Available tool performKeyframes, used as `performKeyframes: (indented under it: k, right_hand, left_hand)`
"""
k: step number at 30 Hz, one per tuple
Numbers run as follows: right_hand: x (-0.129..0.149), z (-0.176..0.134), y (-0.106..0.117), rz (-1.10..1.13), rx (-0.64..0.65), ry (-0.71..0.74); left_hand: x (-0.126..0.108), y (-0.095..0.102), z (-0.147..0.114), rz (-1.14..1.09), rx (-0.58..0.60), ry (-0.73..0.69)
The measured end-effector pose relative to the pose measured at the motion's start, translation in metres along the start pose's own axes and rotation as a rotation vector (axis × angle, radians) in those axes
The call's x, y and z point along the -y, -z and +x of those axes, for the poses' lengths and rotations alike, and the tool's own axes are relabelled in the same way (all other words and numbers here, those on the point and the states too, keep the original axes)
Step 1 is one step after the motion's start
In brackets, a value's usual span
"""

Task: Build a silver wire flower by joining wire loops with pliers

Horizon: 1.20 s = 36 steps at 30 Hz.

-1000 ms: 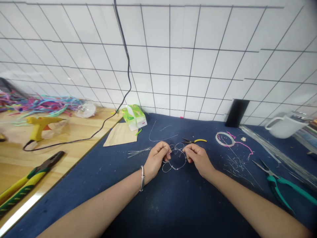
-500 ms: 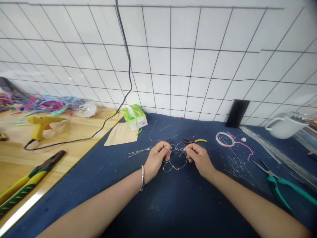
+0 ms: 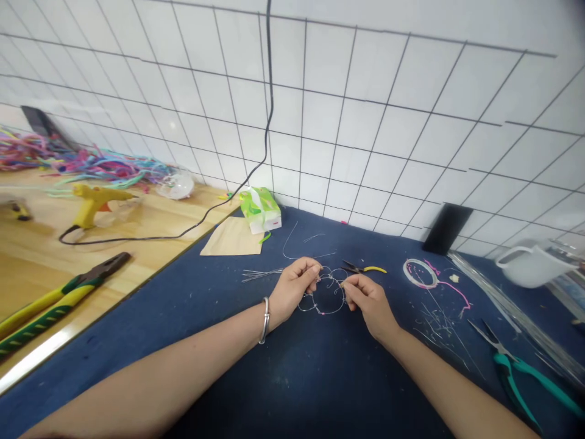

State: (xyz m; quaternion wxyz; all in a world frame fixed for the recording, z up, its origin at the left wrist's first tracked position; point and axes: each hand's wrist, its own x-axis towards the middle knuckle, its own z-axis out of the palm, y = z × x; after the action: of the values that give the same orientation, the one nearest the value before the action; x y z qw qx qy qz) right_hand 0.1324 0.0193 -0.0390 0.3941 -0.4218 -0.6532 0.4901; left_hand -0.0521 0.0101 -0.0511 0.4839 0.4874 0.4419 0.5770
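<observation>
Between my hands is a ring of thin silvery wire [image 3: 333, 312], bent into several loops and carrying small pink bits. My left hand [image 3: 296, 288] pinches its left side, thumb against the fingers; a bangle circles that wrist. On the opposite side, my right hand [image 3: 368, 301] grips the ring's upper right part between thumb and fingertips. Just behind the ring lie small pliers with yellow handles [image 3: 375, 269]. Loose straight wires [image 3: 262, 274] rest left of my left hand. The exact spots under my fingertips are hidden.
Teal-handled pliers [image 3: 507, 360], wire offcuts [image 3: 436, 323], a spool [image 3: 420, 274] and a white mug [image 3: 532, 266] occupy the right. At left are large pliers [image 3: 68, 292], a yellow glue gun [image 3: 94, 204] and its cord [image 3: 183, 235]. A tissue pack [image 3: 261, 210] stands behind.
The view has tilted and turned slightly left, so most things appear shifted right. Both hands keep their pinch on the wire ring, with the right fingers slightly closer to its middle.
</observation>
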Motion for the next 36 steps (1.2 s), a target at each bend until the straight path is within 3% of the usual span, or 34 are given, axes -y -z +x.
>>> performKeyframes:
  k: [6, 11, 20, 26, 36]
  right_hand:
    - [-0.005, 0.001, -0.003, 0.019, 0.074, -0.073]
    - [-0.006, 0.001, -0.003, -0.022, 0.023, -0.070]
    - [-0.005, 0.000, -0.002, -0.087, -0.029, -0.010]
    - [-0.006, 0.001, -0.001, -0.062, 0.004, -0.028]
    - [-0.005, -0.001, 0.000, -0.089, 0.018, 0.005]
  left_hand:
    - [-0.001, 0.002, 0.001, -0.011, 0.035, 0.002]
    - [-0.003, 0.002, 0.001, -0.049, 0.075, 0.023]
    - [0.001, 0.004, 0.002, 0.046, 0.008, -0.005]
    - [0.003, 0.003, 0.003, 0.014, 0.052, 0.017]
    - [0.009, 0.005, 0.006, 0.113, 0.024, -0.006]
